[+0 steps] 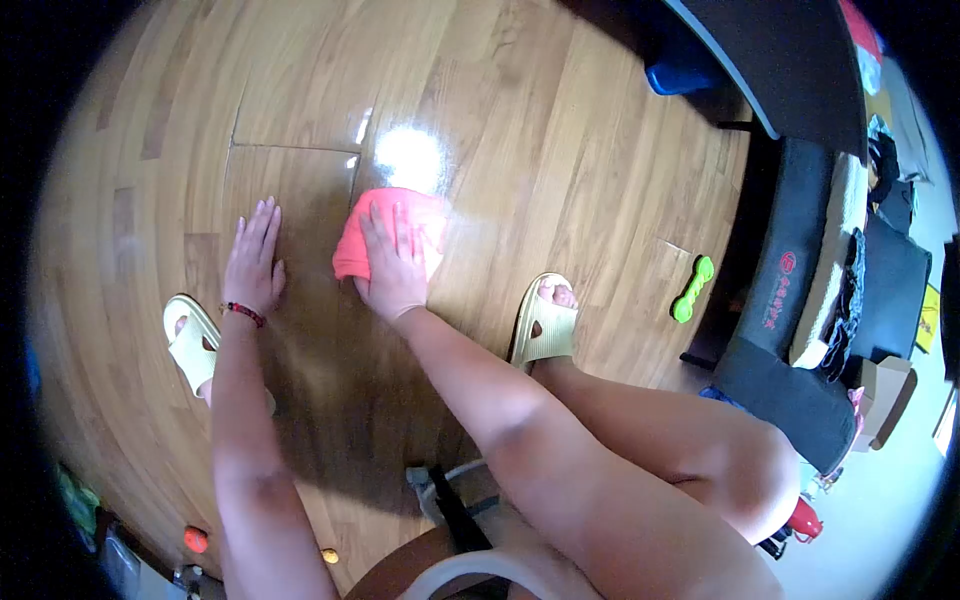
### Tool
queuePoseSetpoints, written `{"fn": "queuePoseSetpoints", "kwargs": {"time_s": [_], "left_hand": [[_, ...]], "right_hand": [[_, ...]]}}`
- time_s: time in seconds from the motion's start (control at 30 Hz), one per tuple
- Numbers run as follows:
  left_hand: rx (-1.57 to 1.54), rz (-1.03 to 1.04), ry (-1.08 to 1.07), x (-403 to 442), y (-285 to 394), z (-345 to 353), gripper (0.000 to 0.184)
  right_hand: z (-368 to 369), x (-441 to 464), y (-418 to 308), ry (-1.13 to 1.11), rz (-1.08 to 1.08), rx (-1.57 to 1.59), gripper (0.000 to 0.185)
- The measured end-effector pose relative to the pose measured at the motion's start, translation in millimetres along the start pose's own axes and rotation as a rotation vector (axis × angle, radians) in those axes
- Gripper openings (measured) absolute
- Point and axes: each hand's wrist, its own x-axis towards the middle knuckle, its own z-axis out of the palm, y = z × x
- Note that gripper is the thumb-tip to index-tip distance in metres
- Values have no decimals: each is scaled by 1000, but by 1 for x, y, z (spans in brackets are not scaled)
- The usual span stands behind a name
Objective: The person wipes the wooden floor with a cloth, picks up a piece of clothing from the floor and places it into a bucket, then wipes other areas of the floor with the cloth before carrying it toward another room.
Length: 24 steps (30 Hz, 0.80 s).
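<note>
Pressing apparent cloth (351,243) between slippers (552,328)

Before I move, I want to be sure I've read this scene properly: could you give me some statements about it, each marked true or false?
The right hand lies flat on a pink cloth. True.
A black watch circles the left wrist. False: a red beaded bracelet does.
The green bone-shaped toy lies on the wooden floor, touched by neither hand. True.
The left hand grips a sponge. False: the left hand is spread on the floor.
</note>
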Motion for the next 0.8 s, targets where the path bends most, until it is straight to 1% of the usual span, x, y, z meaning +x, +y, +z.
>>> {"fn": "queuePoseSetpoints", "kwargs": {"time_s": [0.03,0.07,0.17,0.2,0.27,0.3,0.33,0.37,0.4,0.43,0.47,0.5,0.53,0.57,0.63,0.7,0.73,0.8], "left_hand": [[37,-16,-16,0,4,-1,82],[119,-11,17,1,8,-2,80],[425,-155,-178,4,41,-24,78],[647,-216,-303,11,51,-22,74],[654,-117,-300,6,70,3,64],[655,-73,-291,6,76,0,60],[336,-204,-384,6,114,-29,52],[7,-318,-463,-2,155,-57,45],[-151,-315,-329,-13,171,-33,38],[-168,-271,-263,-21,181,4,36],[-112,-216,-446,-28,226,-52,34],[-190,-245,-457,-37,241,-46,33],[-29,-69,-547,-42,255,-48,34],[77,22,-529,-46,257,-36,35],[121,51,-503,-52,279,-67,34],[76,-1,-431,-64,292,-117,33],[48,-28,-396,-71,298,-137,32],[117,-93,-326,-81,292,-158,39]], "right_hand": [[2,0,2,24,-19,26,85],[4,-1,5,47,-37,53,83],[10,4,21,140,-173,-53,77],[3,8,29,84,-201,57,63],[-44,17,43,-187,-211,29,55],[-71,14,50,-318,-221,7,51],[-94,9,57,-342,-151,55,28],[-115,4,68,-366,-81,103,18],[-139,-5,81,-367,-102,75,18],[-169,-15,93,-364,-122,47,19],[-212,-27,96,-393,-94,-18,18],[-254,-42,95,-422,-62,-84,17],[-277,-43,106,-392,-122,-317,18],[-297,-41,117,-361,-170,-550,22],[-387,-75,95,-337,-79,-595,16],[-439,-92,94,-173,-109,-553,14],[-454,-104,97,-37,-152,-532,12],[-467,-124,112,259,-273,-465,9]]}}
